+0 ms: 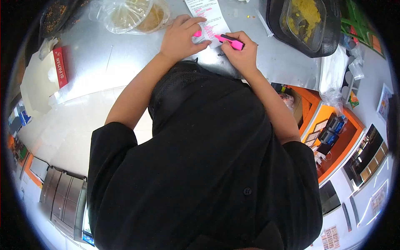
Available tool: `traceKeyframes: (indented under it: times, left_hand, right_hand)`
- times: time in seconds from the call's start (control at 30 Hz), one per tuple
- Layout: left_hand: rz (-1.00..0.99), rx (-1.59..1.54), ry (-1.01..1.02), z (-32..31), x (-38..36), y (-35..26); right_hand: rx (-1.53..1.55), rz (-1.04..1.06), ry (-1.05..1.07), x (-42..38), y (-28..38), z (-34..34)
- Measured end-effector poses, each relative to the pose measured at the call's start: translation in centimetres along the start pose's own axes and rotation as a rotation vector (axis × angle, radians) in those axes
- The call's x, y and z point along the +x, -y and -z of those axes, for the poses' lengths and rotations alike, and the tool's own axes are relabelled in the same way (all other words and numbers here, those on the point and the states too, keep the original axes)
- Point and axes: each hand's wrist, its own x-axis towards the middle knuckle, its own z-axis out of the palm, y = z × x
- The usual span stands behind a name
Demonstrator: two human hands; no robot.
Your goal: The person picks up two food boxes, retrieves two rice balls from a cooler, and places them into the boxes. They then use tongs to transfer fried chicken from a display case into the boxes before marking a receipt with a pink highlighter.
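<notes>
A long printed paper slip (205, 11) with pink-marked lines lies on the metal table. My right hand (243, 52) is closed round a pink and black highlighter (234, 43), its tip at the slip's right edge near the bottom. On the slip's left side rests my left hand (183, 35), fingers bent, with a small pink piece (197, 33), which looks like the highlighter's cap, between index finger and thumb. Left of that hand sits a clear plastic bag (125, 16) beside a bag with brownish contents (155, 17).
A black tray (284, 29) with yellow food bits stands at the right of the metal table (137, 52). A red-edged box (59, 68) lies at the left. An orange shelf (350, 137) with black items is at my right side; brown cabinets (62, 196) stand lower left.
</notes>
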Motion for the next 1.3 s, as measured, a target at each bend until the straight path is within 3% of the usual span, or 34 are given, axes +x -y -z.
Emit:
traceKeyframes:
  times: [0.23, 0.33, 0.4, 0.47, 0.53, 0.73, 0.8, 1.13, 1.2, 1.23, 1.3]
  left_hand:
    - [-0.044, -0.038, -0.032, 0.2, -0.1, 0.1]
    - [-0.079, -0.088, -0.066, 0.3, 0.0, 0.3]
    - [-0.092, -0.120, -0.080, 0.3, 0.0, 0.2]
    - [-0.097, -0.142, -0.085, 0.4, -0.2, 0.3]
    - [-0.106, -0.154, -0.096, 0.6, -0.2, 0.2]
    - [-0.163, -0.094, -0.019, 2.0, -0.1, -0.8]
    - [-0.068, -0.132, 0.142, 2.9, 0.0, -1.6]
    - [0.078, -0.276, 0.272, 6.3, 4.4, -5.3]
    - [0.350, -0.616, 0.188, 6.4, 6.0, -6.2]
    - [0.423, -0.574, 0.230, 5.3, 6.4, -5.1]
    - [0.439, -0.381, 0.308, 2.8, 7.4, -5.1]
  right_hand:
    - [0.055, -0.018, 0.032, -0.3, 0.9, 0.4]
    - [0.234, 0.022, 0.075, 0.5, 2.3, 0.9]
    - [0.178, 0.260, 0.167, 1.0, 3.1, 0.9]
    - [0.164, 0.272, 0.163, 1.2, 3.5, 0.7]
    - [-0.027, 0.488, 0.203, 1.6, 3.8, 0.6]
    - [-0.101, 0.580, 0.260, 1.5, 4.9, 0.5]
    - [-0.125, 0.576, 0.362, 1.6, 6.0, 0.9]
    - [0.115, 0.364, 0.334, 2.2, 8.6, 5.2]
    - [0.152, 0.253, 0.035, 2.7, 6.9, 7.1]
    - [0.148, 0.261, 0.033, 2.9, 5.7, 8.0]
    - [-0.028, 0.056, -0.204, 3.4, 2.7, 9.2]
